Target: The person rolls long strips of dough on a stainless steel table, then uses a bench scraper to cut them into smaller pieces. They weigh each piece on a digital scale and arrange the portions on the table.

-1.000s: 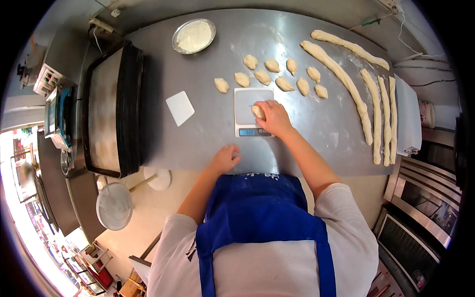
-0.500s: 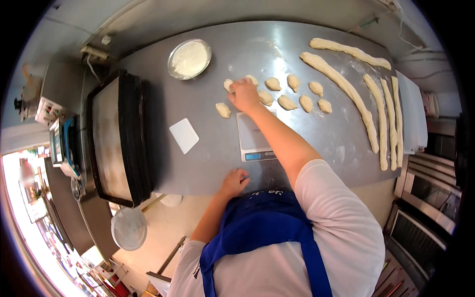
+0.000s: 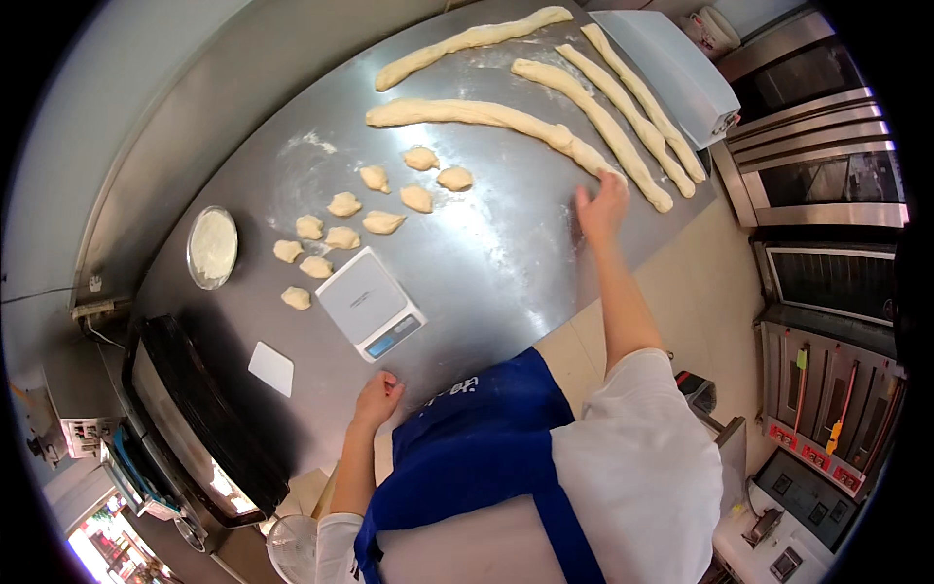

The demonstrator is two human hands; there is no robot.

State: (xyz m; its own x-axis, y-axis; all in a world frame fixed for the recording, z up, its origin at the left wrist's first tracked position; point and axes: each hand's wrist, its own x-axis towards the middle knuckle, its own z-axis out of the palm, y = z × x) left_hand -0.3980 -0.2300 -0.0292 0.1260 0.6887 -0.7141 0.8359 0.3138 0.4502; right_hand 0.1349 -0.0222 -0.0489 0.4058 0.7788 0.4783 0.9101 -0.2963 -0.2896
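My right hand [image 3: 600, 207] reaches out over the steel table [image 3: 486, 253] and touches the near end of a long dough rope [image 3: 486, 114]. Whether the fingers grip the dough is unclear. Several more dough ropes [image 3: 623, 107] lie beyond it. My left hand [image 3: 377, 397] rests on the table's near edge with fingers loosely curled, holding nothing. A white digital scale [image 3: 370, 302] stands empty in front of it. Several small cut dough pieces [image 3: 342, 232] lie scattered beyond the scale.
A round metal dish of flour [image 3: 212, 246] sits at the left. A white plastic scraper [image 3: 270, 369] lies near a stack of dark baking trays [image 3: 195, 419]. A white tub [image 3: 666, 68] stands at the table's right end. Deck ovens [image 3: 827, 195] line the right side.
My right hand left the scale, put a dough piece among the small pieces, then swung right to the end of the long rope. My view has turned right. The left hand stayed put.
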